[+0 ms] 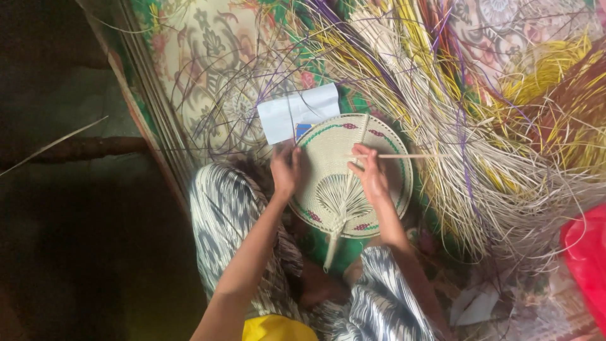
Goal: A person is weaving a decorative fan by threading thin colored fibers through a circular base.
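Note:
A round woven straw fan [334,164] with a green and purple patterned rim lies flat in front of me, its short handle [331,247] pointing toward my lap. My left hand [285,170] grips the fan's left edge. My right hand [371,175] rests on the fan's right half and pinches a thin pale straw strip [404,156] that runs off to the right.
A large heap of loose straw strips [480,126], pale, yellow and purple, fills the right and top. A white paper [297,112] lies just above the fan on a patterned mat [208,63]. A red plastic bag [584,259] sits at the right edge.

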